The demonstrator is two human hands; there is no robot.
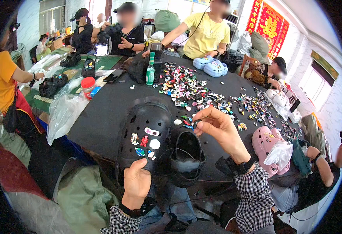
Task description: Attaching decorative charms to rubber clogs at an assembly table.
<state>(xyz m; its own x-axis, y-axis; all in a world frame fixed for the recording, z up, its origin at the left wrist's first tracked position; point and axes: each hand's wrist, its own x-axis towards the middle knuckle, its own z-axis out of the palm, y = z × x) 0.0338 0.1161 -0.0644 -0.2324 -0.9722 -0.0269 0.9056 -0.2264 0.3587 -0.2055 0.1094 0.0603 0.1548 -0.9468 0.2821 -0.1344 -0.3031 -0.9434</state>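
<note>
My left hand (137, 180) is closed on the heel end of a black clog (139, 117), thumb on top, and tilts it up over the near table edge. Several shoe charms sit in its holes: a pink-and-white oval, a red figure (144, 140), a white round one (154, 144) and a ringed green-blue planet (140, 152). My right hand (221, 130) pinches a small dark charm (196, 123) between thumb and forefinger; its design is hidden. Below that hand a second black clog (187, 169) rests at the table edge, its opening facing up.
Loose charms (186, 85) spread across the black table (104, 121). A green bottle (150, 70), a red-lidded jar (88, 86) and a phone (114, 76) stand or lie at the left. Light-blue clogs (210, 66) are at the back, pink clogs (265, 146) at the right. Several people work around.
</note>
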